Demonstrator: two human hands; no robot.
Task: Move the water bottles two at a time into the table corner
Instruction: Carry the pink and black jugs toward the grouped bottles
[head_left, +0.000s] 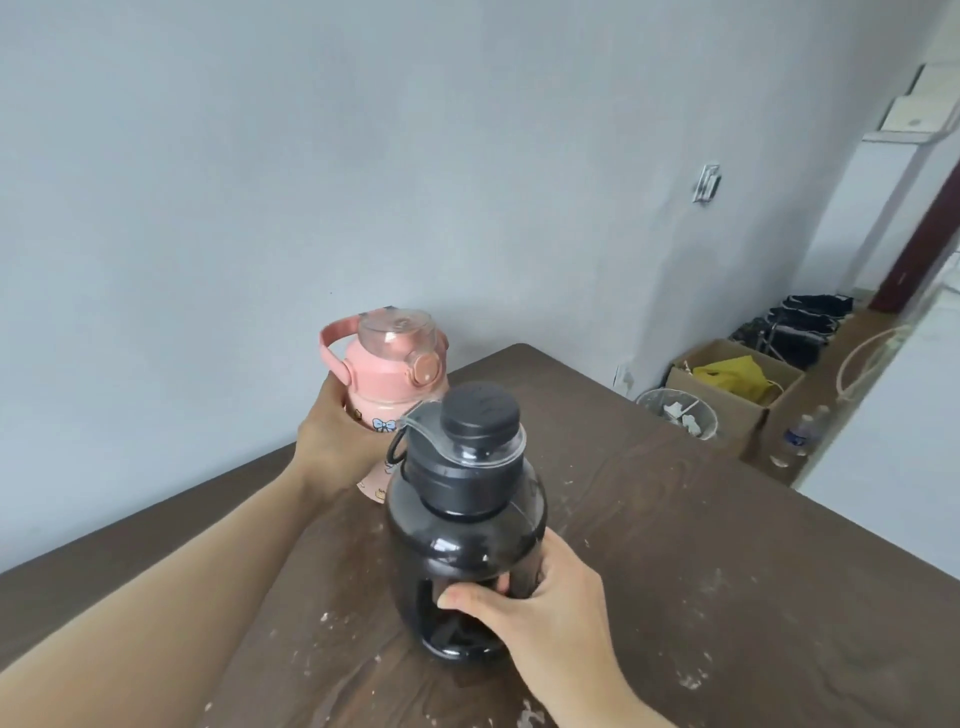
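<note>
A pink water bottle (395, 374) with a clear lid and a pink carry strap is held upright in my left hand (332, 441), which wraps its body from the left. Nearer to me, a big dark translucent bottle (462, 530) with a black screw cap is gripped low on its right side by my right hand (540, 603). Both bottles are over the dark wooden table (701, 561), with the pink one closer to the table's far corner by the wall. Whether their bases touch the table I cannot tell.
The table's far corner (519, 351) meets a grey wall. On the floor to the right stand a waste bin (680, 415), a cardboard box (737, 389) with a yellow bag, small clear bottles (802, 434) and dark shoes (800, 322). The tabletop has pale paint specks.
</note>
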